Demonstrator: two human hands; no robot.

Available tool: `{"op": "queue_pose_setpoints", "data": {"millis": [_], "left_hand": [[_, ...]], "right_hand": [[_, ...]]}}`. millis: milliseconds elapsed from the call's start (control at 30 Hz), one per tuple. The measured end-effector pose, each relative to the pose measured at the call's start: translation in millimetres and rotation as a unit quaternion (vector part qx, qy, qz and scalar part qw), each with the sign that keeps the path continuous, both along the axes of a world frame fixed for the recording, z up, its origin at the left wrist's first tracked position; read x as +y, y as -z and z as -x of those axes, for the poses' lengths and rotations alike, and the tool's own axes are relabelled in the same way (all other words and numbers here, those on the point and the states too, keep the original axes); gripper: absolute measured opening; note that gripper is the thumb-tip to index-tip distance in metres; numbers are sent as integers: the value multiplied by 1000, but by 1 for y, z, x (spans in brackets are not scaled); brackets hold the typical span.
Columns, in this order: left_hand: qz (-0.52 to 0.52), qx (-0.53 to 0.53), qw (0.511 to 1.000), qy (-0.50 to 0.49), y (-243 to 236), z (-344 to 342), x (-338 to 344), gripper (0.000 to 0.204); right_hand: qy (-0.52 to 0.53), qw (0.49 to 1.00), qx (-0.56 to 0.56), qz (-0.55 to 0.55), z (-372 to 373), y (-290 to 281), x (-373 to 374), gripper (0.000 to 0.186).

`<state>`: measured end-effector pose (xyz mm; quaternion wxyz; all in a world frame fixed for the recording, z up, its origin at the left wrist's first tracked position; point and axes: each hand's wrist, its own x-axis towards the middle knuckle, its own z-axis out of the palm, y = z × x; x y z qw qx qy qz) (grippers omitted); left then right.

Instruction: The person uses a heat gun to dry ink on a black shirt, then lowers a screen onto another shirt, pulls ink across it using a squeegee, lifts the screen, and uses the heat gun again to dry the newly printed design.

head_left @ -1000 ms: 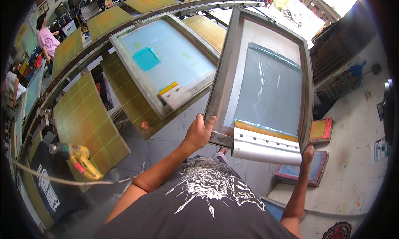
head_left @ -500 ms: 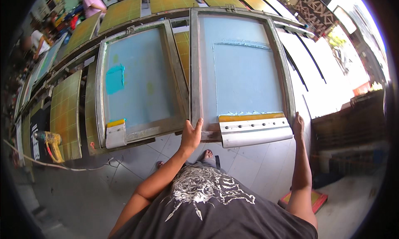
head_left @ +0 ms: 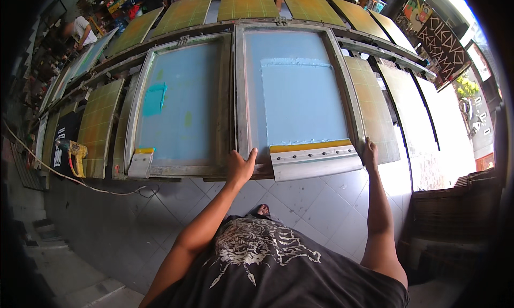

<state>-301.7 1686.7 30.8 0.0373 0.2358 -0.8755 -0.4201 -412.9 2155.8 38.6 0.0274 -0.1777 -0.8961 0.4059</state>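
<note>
Left hand (head_left: 242,168) gripping screen frame (head_left: 346,88) at near-left corner, right hand (head_left: 370,155) at near-right; squeegee (head_left: 317,161) lying along frame's near edge, likely needing level, even holding.

This is a screen-printing workshop. The clearest signs are the framed mesh screen (head_left: 305,104) at 1 o'clock, with a pale blue band of ink across it and a squeegee (head_left: 316,161) at its near edge, and a second screen (head_left: 182,107) at 10 o'clock bearing a turquoise patch. Grid-lined yellowish boards (head_left: 248,5) stand in rows from 9 through 12 to 2 o'clock, along metal rails (head_left: 385,56). At 9 o'clock are a yellow heat gun (head_left: 77,154) and black cloth (head_left: 65,127) with white print. Another person (head_left: 83,32) is at 10 o'clock.
</note>
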Motion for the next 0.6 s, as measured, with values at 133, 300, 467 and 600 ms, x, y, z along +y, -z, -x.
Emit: {"op": "queue_pose_setpoints", "data": {"millis": [133,300,467,600], "left_hand": [[1,-33,999,-1,-12,13,11,70],[56,4,998,-28,-1,24,19,70],[32,-31,999,-17,5,34,16,71],[38,-25,998,-35,16,39,17,72]], "right_hand": [[-1,1000,21,-5,16,17,12,55],[-8,999,13,-43,26,26,13,60],[-8,999,22,-41,26,32,10,57],[-10,998,2,-67,28,19,-3,55]]}}
